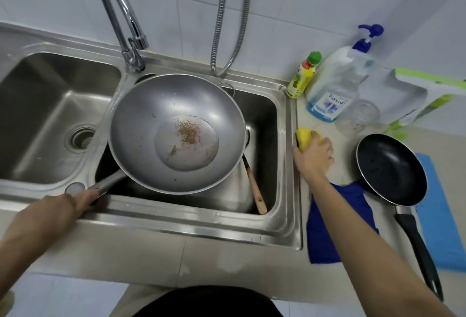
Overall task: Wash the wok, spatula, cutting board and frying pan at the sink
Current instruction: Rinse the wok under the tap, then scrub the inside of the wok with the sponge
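A steel wok (156,115) with brown food residue at its bottom sits tilted over the right sink basin (267,125). My left hand (68,207) grips its long handle at the sink's front rim. A wooden spatula handle (256,190) pokes out from under the wok at the right. On the counter right of the sink, my right hand (315,158) is closed on a yellow sponge (303,137). A black frying pan (390,168) rests on a light blue cutting board (443,221), handle toward me.
The left basin (45,105) has a drain strainer. A curved tap (118,14) and a metal hose rise behind the sink. A small yellow bottle (303,76), a pump soap bottle (335,84), a glass jar (358,117) and a blue cloth (325,236) lie on the counter.
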Demonstrator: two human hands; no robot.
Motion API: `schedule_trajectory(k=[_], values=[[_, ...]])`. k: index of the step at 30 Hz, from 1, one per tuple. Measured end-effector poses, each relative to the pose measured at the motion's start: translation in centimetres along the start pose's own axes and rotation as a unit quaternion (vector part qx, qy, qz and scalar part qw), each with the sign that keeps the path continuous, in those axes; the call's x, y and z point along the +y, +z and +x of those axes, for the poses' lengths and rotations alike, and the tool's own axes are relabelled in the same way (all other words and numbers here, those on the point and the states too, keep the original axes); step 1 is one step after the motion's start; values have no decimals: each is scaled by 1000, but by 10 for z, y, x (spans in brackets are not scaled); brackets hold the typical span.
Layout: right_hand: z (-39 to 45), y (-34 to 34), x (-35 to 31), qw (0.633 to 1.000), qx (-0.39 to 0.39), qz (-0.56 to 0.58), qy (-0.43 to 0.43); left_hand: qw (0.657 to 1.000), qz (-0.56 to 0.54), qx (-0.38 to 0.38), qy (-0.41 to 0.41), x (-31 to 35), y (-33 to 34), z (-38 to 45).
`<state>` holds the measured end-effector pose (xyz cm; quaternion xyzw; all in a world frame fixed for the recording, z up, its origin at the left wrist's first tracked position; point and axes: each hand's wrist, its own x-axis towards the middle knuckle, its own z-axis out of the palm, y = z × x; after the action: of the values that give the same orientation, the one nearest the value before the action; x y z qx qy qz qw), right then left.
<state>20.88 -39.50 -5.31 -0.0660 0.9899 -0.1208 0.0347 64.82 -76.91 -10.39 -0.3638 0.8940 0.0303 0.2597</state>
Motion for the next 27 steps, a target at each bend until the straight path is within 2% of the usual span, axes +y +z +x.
schedule_trajectory(k=[1, 2, 4, 7, 11, 14, 18, 21, 24, 27], values=[[2, 2, 4, 1000, -19, 2, 10, 1000, 24, -10, -2, 15, -17, -18], [3, 3, 6, 1000, -20, 1, 6, 1000, -15, -3, 7, 26, -33, -28], [4, 3, 6, 1000, -4, 5, -9, 999, 33, -43, -8, 27, -40, -34], [3, 2, -1, 998, 40, 38, -34, 998, 29, -52, -26, 44, -61, -52], [-13, 1, -38, 979, 89, 115, -142, 998, -47, -33, -39, 53, -66, -57], [-34, 12, -76, 959, 24, 128, -250, 996, -64, -38, -44, 58, -65, -60], [-65, 43, -126, 929, -82, 40, -360, 982, -145, -44, -115, 69, -64, -66], [-86, 68, -158, 900, -191, -11, -391, 971, -181, -37, -152, 66, -59, -63], [-108, 92, -184, 859, -262, -44, -437, 973, -175, -40, -147, 67, -58, -62], [-131, 117, -202, 820, -359, 15, -446, 974, -170, -44, -146, 69, -62, -63]])
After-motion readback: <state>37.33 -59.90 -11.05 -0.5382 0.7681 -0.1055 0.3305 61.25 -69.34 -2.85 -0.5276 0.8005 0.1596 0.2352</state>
